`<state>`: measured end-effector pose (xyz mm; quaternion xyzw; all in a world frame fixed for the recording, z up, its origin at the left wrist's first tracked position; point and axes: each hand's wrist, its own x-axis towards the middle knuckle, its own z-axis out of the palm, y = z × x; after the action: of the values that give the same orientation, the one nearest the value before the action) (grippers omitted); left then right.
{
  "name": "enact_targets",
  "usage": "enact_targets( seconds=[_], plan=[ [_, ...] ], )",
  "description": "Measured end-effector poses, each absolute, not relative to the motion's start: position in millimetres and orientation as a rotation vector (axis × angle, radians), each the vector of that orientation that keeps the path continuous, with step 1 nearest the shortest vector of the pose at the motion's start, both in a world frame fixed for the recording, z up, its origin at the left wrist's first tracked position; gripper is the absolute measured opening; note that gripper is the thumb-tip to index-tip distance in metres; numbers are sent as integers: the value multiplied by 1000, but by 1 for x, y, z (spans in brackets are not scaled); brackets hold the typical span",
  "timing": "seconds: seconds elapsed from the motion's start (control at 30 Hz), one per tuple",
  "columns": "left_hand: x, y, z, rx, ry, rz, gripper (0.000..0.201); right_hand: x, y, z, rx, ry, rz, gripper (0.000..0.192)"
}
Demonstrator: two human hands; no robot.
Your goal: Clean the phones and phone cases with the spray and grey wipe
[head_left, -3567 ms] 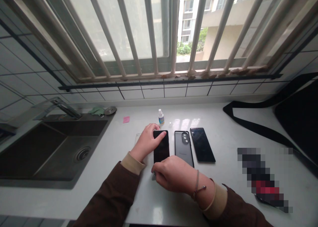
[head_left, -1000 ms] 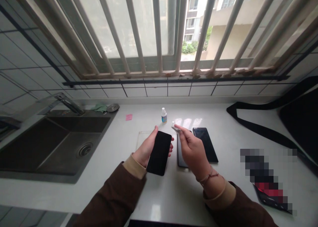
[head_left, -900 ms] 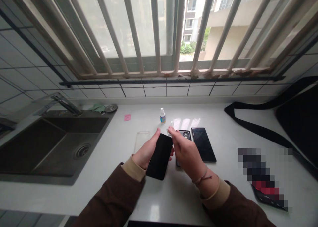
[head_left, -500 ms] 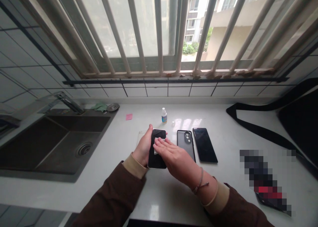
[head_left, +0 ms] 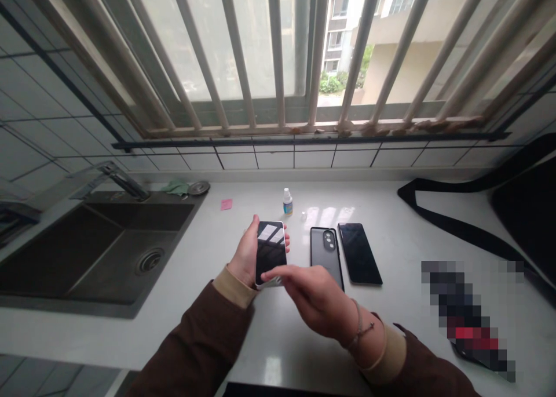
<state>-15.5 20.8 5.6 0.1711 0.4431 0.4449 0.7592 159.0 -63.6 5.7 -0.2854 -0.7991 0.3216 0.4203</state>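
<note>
My left hand (head_left: 244,257) is wrapped round a phone (head_left: 270,252) with a dark, reflective screen and a white frame, fingertips showing past its right edge. Across the bottom end of that screen lies my right hand (head_left: 315,292), its fingers together. A bit of thin white cloth or wipe (head_left: 275,281) shows under those fingers, mostly hidden. Right of the hands rests a black phone case (head_left: 324,261) with camera cutouts. Beside it is a second phone (head_left: 359,253), black screen up. A small white-capped bottle (head_left: 287,203) stands behind the held phone.
A dark sink (head_left: 95,252) with a faucet (head_left: 124,179) is at the left. A pink paper (head_left: 226,204) and a small white cap (head_left: 303,216) lie on the white counter (head_left: 195,333). A black strap (head_left: 452,226) and a pixelated item (head_left: 469,321) are at the right.
My right hand has slid from the middle of the screen down to its near end, taking the white wipe along. The screen's upper part, now uncovered, reflects the window bars.
</note>
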Motion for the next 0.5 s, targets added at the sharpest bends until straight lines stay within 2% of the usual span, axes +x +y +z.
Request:
enact_targets(
  seconds=[0.1,0.2,0.33,0.5],
  plan=[
    [-14,17,5,374,877,867,67,165,-57,5,-947,-1598,738,33],
    [-13,12,7,401,809,764,67,171,-48,2,-1100,-1480,517,35],
    [-8,7,8,402,776,659,67,174,-37,-8,-1071,-1754,273,46],
    [-5,11,7,282,796,888,65,165,-34,-22,-906,-2126,247,47]
  ],
)
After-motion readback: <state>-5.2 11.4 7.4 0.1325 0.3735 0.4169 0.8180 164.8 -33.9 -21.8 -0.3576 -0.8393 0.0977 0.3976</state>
